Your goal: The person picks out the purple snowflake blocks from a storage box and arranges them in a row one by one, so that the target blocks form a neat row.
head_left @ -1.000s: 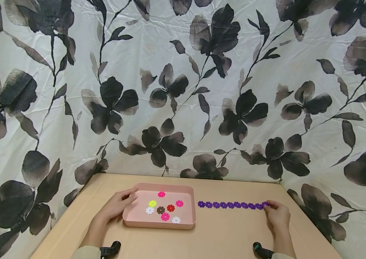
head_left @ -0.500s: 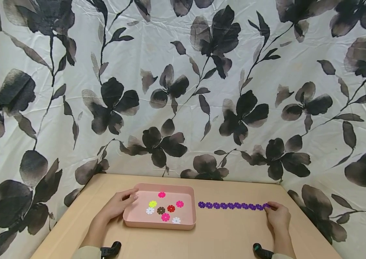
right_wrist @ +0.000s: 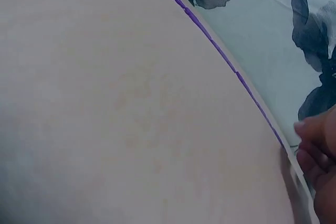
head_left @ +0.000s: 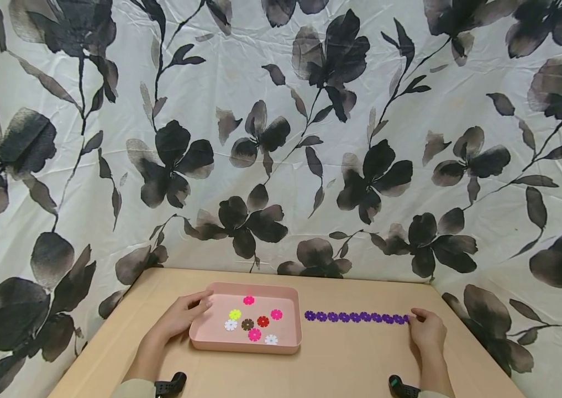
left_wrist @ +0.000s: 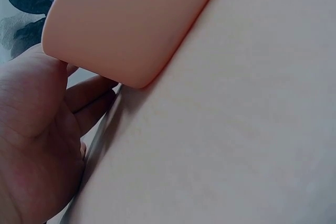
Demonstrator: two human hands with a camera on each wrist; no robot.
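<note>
A pink tray (head_left: 246, 347) on the wooden table holds several small flower-shaped discs (head_left: 255, 334) in yellow, white, brown, red and pink. My left hand (head_left: 181, 318) grips its left rim, thumb over the edge. In the left wrist view the palm (left_wrist: 37, 145) lies against the tray's corner (left_wrist: 131, 24). A row of linked purple flower discs (head_left: 355, 317) runs right from the tray. My right hand (head_left: 425, 329) pinches its right end with curled fingers. In the right wrist view the purple row (right_wrist: 220, 53) shows edge-on and leads to the right hand's fingers (right_wrist: 317, 156).
A white cloth with black flowers (head_left: 281, 138) hangs close behind and to both sides of the table (head_left: 340, 365). Black wrist-worn devices (head_left: 170, 383) (head_left: 402, 387) show at the bottom edge. Bare wood lies in front of the tray and the purple row.
The right hand's fingers have closed a little over the last purple disc. The left hand, the tray and the purple row have stayed in place.
</note>
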